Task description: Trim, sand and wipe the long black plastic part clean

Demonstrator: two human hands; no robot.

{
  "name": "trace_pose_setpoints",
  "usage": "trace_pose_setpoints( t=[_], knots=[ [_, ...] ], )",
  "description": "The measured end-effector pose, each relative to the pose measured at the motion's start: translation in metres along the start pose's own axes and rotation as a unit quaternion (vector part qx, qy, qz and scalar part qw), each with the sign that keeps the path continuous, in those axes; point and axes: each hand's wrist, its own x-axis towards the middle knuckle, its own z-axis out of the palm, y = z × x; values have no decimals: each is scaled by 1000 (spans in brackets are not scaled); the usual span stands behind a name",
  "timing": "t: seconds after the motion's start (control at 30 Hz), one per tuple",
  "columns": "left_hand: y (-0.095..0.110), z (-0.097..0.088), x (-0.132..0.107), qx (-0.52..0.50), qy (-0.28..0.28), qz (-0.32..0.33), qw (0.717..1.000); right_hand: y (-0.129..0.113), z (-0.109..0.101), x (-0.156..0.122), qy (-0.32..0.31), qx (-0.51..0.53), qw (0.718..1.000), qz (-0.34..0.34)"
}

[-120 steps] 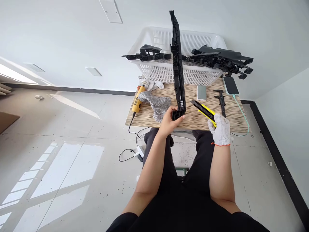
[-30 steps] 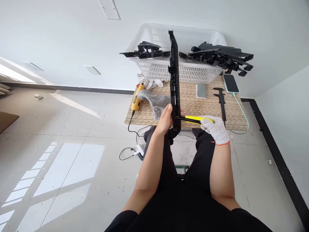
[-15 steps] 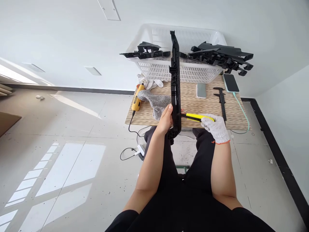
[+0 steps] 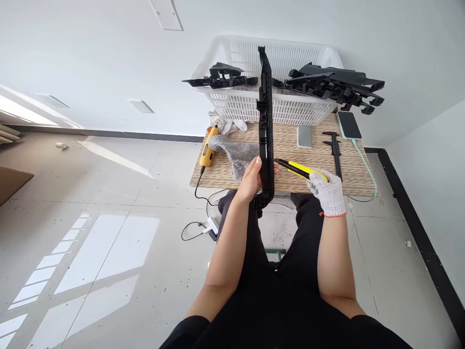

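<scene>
My left hand [image 4: 251, 180], bare, is wrapped round the lower part of a long black plastic trim piece [image 4: 266, 131]. The piece stands upright in front of me, and its bottom end curves to the left. In a white knitted glove, my right hand [image 4: 328, 193] grips a yellow and black utility knife [image 4: 301, 169]. The knife's front end points left, close to the right edge of the black piece and the left fingertips. Whether its tip touches the piece I cannot tell.
A white plastic basket [image 4: 269, 105] holds black plastic parts [image 4: 327, 82] across its rim. On the wooden table [image 4: 283, 182] lie a yellow corded tool [image 4: 209, 148], a grey cloth [image 4: 238, 155], white gloves [image 4: 232, 125], a caliper [image 4: 334, 152], a small grey box [image 4: 304, 136] and a charging phone [image 4: 349, 125].
My right hand has moved slightly right and down, and the utility knife has tilted so its front end sits higher. My left hand keeps its grip on the black piece.
</scene>
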Motion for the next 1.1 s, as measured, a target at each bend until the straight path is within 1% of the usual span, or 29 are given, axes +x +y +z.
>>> trace_pose_setpoints(
  t=[0.03, 0.1, 0.13, 0.23, 0.27, 0.33, 0.37, 0.47, 0.5, 0.57, 0.6, 0.7, 0.73, 0.8, 0.83, 0.93, 0.97, 1.03, 1.1],
  knots=[
    [0, 0, 0, 0, -4, 2, 1000, -1, 0, 0, -6, 0, 1000, 8],
    [0, 0, 1, -2, -11, 5, 1000, -2, 0, 0, -45, -19, 998, 32],
    [0, 0, 1, -3, -12, 6, 1000, -3, 0, 0, -48, -21, 998, 36],
    [0, 0, 0, 2, -6, 4, 1000, -3, 1, 0, 4, 11, 1000, 19],
    [1, 1, 0, 7, -5, 2, 1000, -3, 0, 0, 3, 10, 1000, 23],
    [1, 1, -1, 11, -2, 0, 1000, -2, 0, 0, -33, -12, 999, 37],
    [1, 1, -1, 10, -3, 0, 1000, -1, 0, 0, -39, -18, 998, 36],
    [1, 0, -1, 3, -8, 0, 1000, -1, -2, 0, -7, 4, 1000, 9],
    [0, -1, 0, 3, -11, 0, 1000, -2, -2, 0, -15, 0, 1000, 13],
    [0, -1, 0, 4, -12, 0, 1000, -3, -3, -1, -57, -27, 997, 35],
    [-1, -2, 0, 3, -10, 1, 1000, -4, -3, -1, -65, -35, 996, 40],
    [-1, -2, 0, -2, -8, -1, 1000, -5, -2, -3, -24, -10, 999, 23],
    [0, -1, -1, -2, -7, -1, 1000, -6, -2, -3, -28, -7, 999, 25],
    [0, -1, -1, -1, -7, 0, 1000, -6, -2, -3, -64, -19, 997, 37],
    [0, -1, -1, 0, -5, 0, 1000, -5, -2, -3, -71, -21, 997, 38],
    [0, 0, -1, -5, -4, 0, 1000, -4, -1, -3, -27, 4, 999, 22],
    [1, 0, -1, -7, -5, 2, 1000, -3, -1, -3, -24, 6, 999, 23],
    [1, 0, 0, -7, -2, 4, 1000, -1, -2, -3, -43, 1, 999, 28],
    [1, 0, 0, -3, 9, 1, 1000, 0, -4, -3, -52, 22, 998, 12]
  ],
)
